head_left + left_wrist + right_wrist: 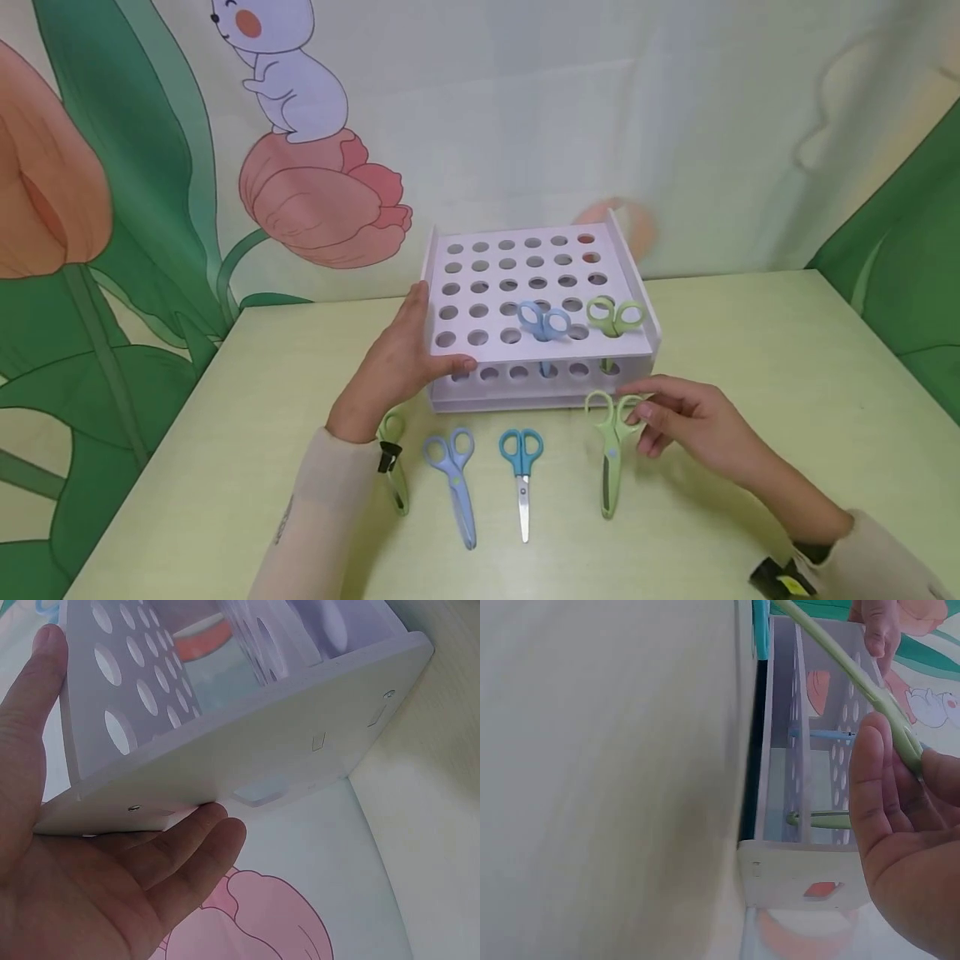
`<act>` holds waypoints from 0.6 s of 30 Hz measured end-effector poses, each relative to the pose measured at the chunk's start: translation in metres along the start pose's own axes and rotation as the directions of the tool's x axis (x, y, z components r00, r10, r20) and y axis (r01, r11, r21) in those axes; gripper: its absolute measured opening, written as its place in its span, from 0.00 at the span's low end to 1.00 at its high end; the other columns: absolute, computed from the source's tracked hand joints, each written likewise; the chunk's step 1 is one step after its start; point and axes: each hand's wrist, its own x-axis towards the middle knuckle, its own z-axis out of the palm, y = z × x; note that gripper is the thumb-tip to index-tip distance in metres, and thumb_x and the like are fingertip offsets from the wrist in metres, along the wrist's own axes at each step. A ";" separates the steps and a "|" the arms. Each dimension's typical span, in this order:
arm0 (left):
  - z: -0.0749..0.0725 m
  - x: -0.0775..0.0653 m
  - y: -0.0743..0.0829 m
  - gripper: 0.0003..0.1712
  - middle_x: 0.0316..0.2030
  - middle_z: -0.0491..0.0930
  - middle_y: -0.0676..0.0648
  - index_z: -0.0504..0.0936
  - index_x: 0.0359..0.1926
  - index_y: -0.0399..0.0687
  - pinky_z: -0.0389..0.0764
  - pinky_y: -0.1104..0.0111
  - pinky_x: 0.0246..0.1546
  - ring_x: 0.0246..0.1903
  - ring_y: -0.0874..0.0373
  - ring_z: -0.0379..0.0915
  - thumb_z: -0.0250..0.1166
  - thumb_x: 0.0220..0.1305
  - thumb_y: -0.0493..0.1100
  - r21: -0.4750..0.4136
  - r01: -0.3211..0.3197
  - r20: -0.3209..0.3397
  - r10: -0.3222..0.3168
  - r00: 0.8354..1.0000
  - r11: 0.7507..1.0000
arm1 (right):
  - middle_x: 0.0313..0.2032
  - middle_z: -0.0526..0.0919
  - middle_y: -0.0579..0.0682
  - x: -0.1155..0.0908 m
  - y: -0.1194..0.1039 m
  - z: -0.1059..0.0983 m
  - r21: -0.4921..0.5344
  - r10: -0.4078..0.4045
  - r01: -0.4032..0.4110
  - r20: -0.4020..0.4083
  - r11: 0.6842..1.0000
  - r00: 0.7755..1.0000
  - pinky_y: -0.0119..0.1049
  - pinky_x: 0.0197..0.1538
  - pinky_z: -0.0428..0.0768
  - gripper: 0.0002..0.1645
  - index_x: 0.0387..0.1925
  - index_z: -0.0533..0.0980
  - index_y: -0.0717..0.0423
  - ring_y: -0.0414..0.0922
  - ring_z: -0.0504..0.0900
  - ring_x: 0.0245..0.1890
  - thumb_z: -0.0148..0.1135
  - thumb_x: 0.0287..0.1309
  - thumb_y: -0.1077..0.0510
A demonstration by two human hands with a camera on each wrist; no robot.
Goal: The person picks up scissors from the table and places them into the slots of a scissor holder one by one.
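Green scissors point(611, 467) pinched at handle point(616, 428) in fingers of R hand point(693, 412), in front of white rack point(522, 272); rack's side held betw. thumb & fingers of L hand point(390, 362). Scissors prob. light, stiff, slightly slick; best gripped at handle.

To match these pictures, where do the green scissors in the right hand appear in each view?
Head: the green scissors are right of centre, lower half, in the right hand.
Left wrist: not in it.
Right wrist: upper right, slanting.
Shared landmark: the white holed rack.
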 end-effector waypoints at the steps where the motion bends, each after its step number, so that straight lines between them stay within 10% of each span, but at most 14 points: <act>1: 0.000 0.000 0.000 0.75 0.80 0.36 0.42 0.35 0.81 0.44 0.65 0.52 0.65 0.69 0.43 0.58 0.79 0.50 0.62 0.000 0.000 0.002 0.000 1.000 1.000 | 0.35 0.84 0.61 0.000 -0.001 0.000 -0.008 -0.005 0.005 -0.012 1.000 1.000 0.46 0.31 0.85 0.16 0.58 0.75 0.70 0.51 0.86 0.27 0.53 0.72 0.70; 18: 0.000 0.000 0.001 0.76 0.80 0.36 0.43 0.35 0.81 0.45 0.65 0.52 0.65 0.68 0.43 0.58 0.79 0.50 0.62 0.007 0.018 0.002 -0.018 1.000 1.000 | 0.36 0.86 0.58 0.015 -0.036 0.001 0.083 -0.086 0.105 -0.208 0.991 0.974 0.45 0.37 0.84 0.15 0.56 0.78 0.72 0.52 0.88 0.31 0.55 0.70 0.71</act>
